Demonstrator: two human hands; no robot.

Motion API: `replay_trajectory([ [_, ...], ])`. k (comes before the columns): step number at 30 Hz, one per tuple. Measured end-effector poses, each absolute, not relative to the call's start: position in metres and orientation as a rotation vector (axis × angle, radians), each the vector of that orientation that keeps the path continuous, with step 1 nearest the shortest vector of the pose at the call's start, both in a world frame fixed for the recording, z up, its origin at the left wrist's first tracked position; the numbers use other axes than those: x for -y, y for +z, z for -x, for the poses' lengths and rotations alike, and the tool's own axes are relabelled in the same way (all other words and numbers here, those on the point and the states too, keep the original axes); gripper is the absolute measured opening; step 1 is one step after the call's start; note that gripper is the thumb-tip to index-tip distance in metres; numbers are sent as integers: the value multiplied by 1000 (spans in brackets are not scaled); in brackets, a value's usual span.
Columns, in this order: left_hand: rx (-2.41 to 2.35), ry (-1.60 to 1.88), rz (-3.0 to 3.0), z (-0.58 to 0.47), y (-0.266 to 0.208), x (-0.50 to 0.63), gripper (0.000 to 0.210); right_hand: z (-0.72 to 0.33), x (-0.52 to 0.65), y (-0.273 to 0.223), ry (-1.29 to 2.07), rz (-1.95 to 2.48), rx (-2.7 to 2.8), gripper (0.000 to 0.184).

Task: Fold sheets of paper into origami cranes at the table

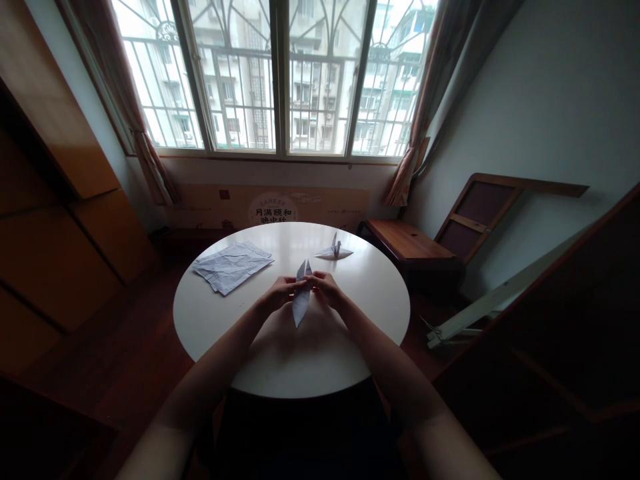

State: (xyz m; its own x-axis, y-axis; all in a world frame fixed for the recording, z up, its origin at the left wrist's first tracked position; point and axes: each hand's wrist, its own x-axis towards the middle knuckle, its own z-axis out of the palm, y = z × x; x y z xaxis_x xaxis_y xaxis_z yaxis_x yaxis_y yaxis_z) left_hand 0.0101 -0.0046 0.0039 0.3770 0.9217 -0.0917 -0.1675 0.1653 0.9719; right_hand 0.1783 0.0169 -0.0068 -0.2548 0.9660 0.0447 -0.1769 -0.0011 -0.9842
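Observation:
Between my two hands is a folded paper (301, 308), a slim kite-like shape with two points at its far end and one long point toward me. My left hand (281, 292) pinches its left edge with thumb and fingers. On the opposite edge, my right hand (326, 287) is closed on the same paper. Both hands are over the middle of a round white table (300, 377). A finished-looking paper crane (336, 250) stands beyond my right hand, wings spread. To the far left lie creased paper sheets (233, 265), overlapping in a loose pile.
A barred window (280, 87) with tied curtains (150, 170) spans the far wall. Below it leans a printed cardboard panel (270, 203). Right of the table are a low wooden stand (407, 239) and a framed wooden piece (475, 217). Cabinets (75, 247) line the left.

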Motion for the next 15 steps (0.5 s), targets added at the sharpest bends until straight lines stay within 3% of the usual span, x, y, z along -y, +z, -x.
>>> replay_trajectory([
  [15,-795,723,-1156,-3,5,3,36,-180,-22,-5,1430,983,1067,27],
])
